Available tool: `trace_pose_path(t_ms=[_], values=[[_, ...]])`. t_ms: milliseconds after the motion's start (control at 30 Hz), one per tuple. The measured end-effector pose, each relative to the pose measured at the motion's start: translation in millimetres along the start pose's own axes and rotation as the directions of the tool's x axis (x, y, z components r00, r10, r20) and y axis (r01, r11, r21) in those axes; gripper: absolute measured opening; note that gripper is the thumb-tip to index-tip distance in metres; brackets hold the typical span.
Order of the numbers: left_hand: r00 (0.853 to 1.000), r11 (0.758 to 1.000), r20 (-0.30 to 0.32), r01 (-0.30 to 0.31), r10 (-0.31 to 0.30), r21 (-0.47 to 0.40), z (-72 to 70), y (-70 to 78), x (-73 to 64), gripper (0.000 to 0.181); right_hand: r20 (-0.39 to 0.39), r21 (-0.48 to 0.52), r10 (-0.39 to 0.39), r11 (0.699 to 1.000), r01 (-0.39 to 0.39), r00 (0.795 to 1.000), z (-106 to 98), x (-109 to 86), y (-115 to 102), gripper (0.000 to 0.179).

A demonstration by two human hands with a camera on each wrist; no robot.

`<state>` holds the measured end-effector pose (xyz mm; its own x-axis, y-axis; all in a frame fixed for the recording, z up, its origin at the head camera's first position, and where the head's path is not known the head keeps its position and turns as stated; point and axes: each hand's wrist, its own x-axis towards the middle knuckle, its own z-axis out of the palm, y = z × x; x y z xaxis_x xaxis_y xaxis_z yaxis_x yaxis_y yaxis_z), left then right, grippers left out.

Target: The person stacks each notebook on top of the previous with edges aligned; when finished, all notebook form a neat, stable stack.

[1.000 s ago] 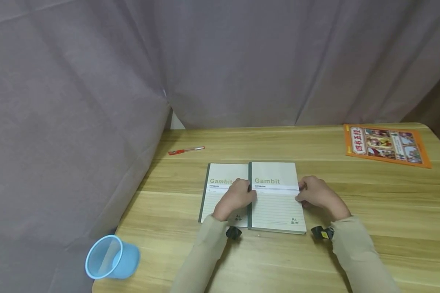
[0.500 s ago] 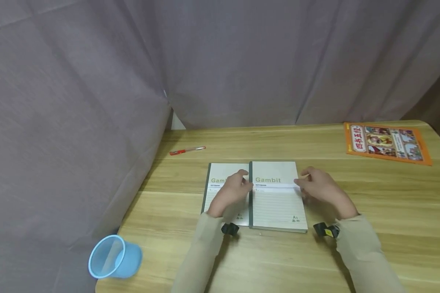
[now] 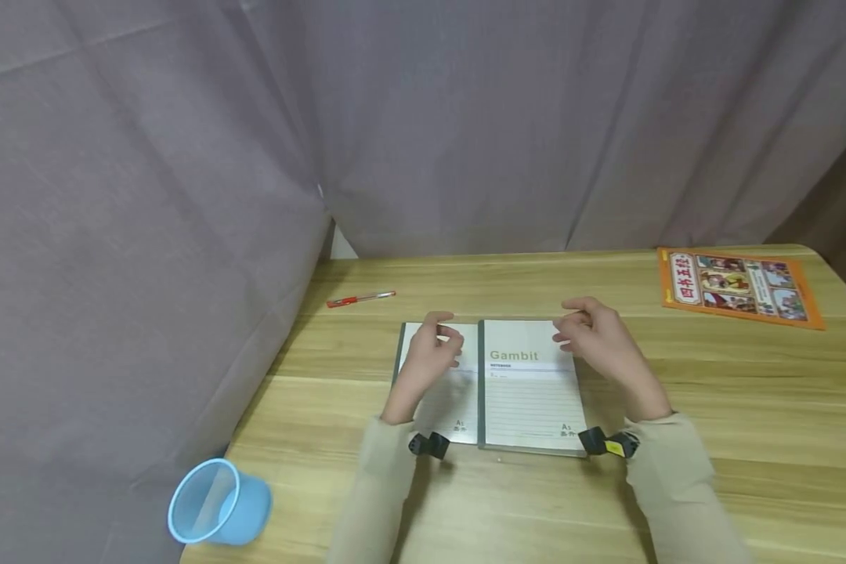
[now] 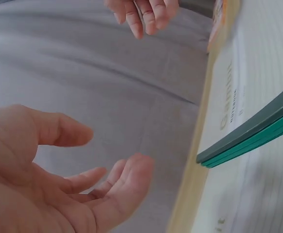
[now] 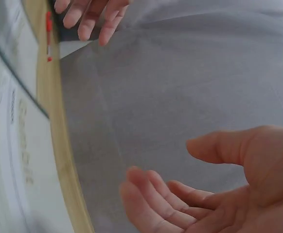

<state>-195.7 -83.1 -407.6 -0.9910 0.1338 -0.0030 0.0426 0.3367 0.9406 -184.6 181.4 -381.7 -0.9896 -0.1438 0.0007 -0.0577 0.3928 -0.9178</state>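
Note:
Two white notebooks with dark green spines lie side by side on the wooden table. My left hand (image 3: 428, 359) hovers over the left notebook (image 3: 460, 403) with relaxed, slightly bent fingers and hides much of its cover. Above the upper right edge of the right notebook (image 3: 529, 399), my right hand (image 3: 604, 341) is raised, its fingers loosely bent. Both wrist views show a gap between thumb and fingers with nothing held. In the left wrist view, the right notebook's green spine (image 4: 251, 128) stands higher than the left notebook's cover.
A red pen (image 3: 361, 299) lies behind the notebooks to the left. An orange illustrated book (image 3: 740, 287) is at the table's far right corner. A blue bin (image 3: 243, 505) stands at the near left edge. Grey curtain (image 3: 451, 125) hangs behind the table (image 3: 677, 376).
Both hands have let go of the right notebook and lifted off it. The left hand has moved left, and the right hand has risen toward the notebook's far edge.

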Motion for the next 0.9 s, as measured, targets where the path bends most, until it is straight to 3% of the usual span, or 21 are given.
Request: trace_pose_path(t_ms=[200,333,500,900], values=[[1.0,0.992,-0.018,-0.003,0.001,-0.127,-12.6,3.7,-0.6,0.047,-0.06,0.149,-0.004,0.989,0.012,0.998,13.9,5.4,-6.3,0.046],[1.0,0.988,-0.012,-0.015,0.013,-0.153,-26.3,1.6,-0.3,0.043,-0.062,0.221,-0.014,0.975,0.028,0.998,23.9,7.3,-10.3,0.045],[1.0,0.985,0.008,0.015,-0.014,-0.169,-41.1,-5.0,0.6,0.04,-0.06,0.308,0.012,0.951,0.007,0.998,36.4,7.2,-13.6,0.043],[0.992,0.981,0.103,0.092,-0.075,-0.172,-72.3,-15.2,-0.7,0.044,0.044,0.338,0.055,0.939,-0.067,0.997,66.6,14.4,-13.6,0.046]])
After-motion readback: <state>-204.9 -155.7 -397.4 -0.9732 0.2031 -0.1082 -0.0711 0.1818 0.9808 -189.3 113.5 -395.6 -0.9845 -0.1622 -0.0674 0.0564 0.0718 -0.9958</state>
